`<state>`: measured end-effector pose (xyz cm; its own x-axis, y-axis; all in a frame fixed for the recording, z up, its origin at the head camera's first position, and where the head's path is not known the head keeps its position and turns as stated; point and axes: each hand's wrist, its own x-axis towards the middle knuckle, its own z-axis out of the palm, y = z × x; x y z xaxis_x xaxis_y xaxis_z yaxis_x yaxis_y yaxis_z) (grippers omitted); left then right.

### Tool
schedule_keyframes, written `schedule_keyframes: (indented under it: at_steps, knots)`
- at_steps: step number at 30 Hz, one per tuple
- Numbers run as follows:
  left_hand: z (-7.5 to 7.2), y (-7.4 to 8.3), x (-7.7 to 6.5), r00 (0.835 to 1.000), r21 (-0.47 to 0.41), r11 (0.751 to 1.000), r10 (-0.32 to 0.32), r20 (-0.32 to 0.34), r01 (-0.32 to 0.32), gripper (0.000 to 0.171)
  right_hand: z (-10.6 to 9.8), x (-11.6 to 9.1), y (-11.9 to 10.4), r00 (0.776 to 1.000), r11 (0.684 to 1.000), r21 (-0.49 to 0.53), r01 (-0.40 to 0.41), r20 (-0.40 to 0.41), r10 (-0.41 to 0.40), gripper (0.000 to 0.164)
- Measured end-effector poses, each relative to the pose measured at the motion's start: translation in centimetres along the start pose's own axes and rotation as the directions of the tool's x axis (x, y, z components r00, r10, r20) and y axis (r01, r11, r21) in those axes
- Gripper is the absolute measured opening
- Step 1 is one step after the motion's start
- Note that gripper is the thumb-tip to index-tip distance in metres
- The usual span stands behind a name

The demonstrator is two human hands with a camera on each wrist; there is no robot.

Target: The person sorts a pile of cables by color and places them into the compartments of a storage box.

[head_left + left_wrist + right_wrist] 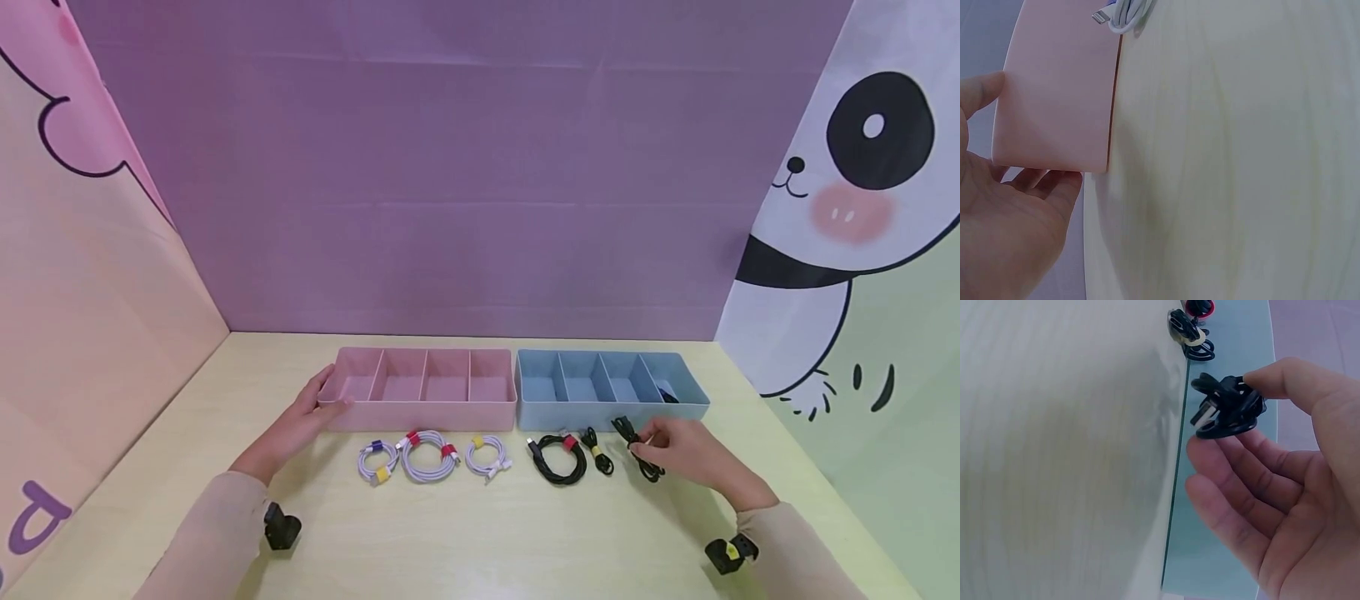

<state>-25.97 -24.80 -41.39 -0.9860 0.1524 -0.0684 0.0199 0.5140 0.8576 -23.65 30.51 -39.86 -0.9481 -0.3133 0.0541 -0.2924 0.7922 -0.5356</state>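
Observation:
My left hand (296, 425) holds the left end of a pink four-section organizer box (431, 417); in the left wrist view its thumb touches the wall's upper edge and its fingers lie along the end. My right hand (693, 454) pinches a bundled black cable (1232, 412) between thumb and fingers, raised off the table in front of the blue organizer box (600, 415). A metal USB plug (1204, 415) sticks out of that bundle. Inside the blue box's rightmost section lies a small black item (667, 397), partly hidden by the front wall.
Before the pink box lie three coiled white cables, the largest (429, 475) with red ties. A coiled black cable (558, 479) with a red tie and a small black bundle (597, 454) with a yellow tie lie before the blue box. A purple wall (472, 208) stands behind.

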Motion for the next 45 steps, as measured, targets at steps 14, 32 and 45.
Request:
schedule_keyframes:
  at_steps: [14,32,45]
  knots:
    - [0.0,0.1,0.1,1.000,-0.004,1.000,-0.021,0.014,0.021,0.091,-0.5,0.1,-0.3,0.998,1.000,0.007,0.030,-0.049,-0.029,0.020]
    - [-0.1,0.1,0.1,1.000,0.001,1.000,-0.016,0.014,0.016,0.091,-1.1,0.2,-0.5,0.989,0.998,0.012,0.059,-0.136,-0.057,0.020]
    - [0.0,0.0,0.1,0.999,-0.003,0.999,-0.037,0.015,0.037,0.093,-1.5,0.4,-0.8,0.977,0.999,-0.027,0.041,-0.208,-0.046,0.024]
